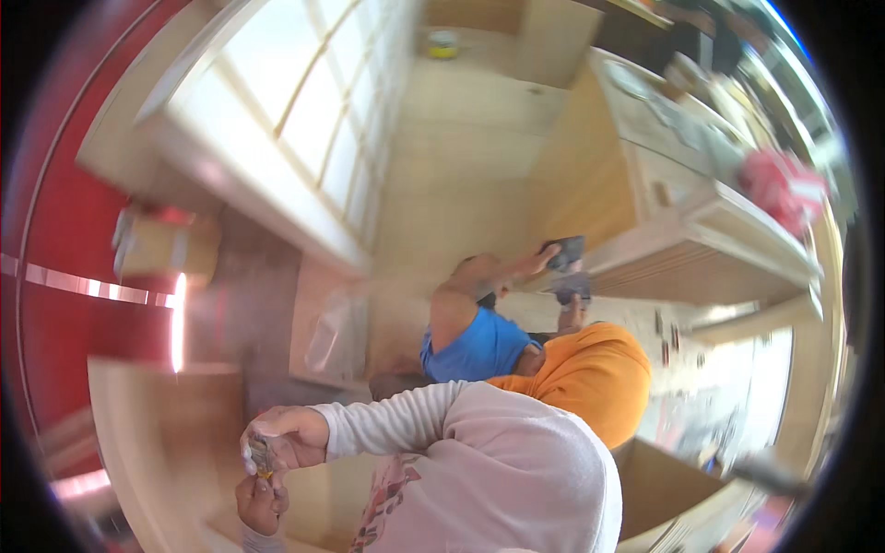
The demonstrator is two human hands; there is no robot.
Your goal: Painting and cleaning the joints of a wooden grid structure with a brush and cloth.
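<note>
My white-sleeved right arm reaches across to the left side, and my right hand (293,437) is closed round a small shiny grey piece (261,452) with a yellow lower end. Just below it, my left hand (262,504) has its fingers pinched together at that yellow end. Both hands are together above a pale wooden box-like frame (175,415). The fingers cover part of the piece, and its exact kind is too small and blurred to make out.
Close by on my right sit a person in blue (475,346), holding a dark flat object (564,253), and a person in orange (590,373). A white-paned wooden frame (277,111) stands ahead; a wooden cabinet (590,157) stands at far right, with a yellow tub (443,46) beyond.
</note>
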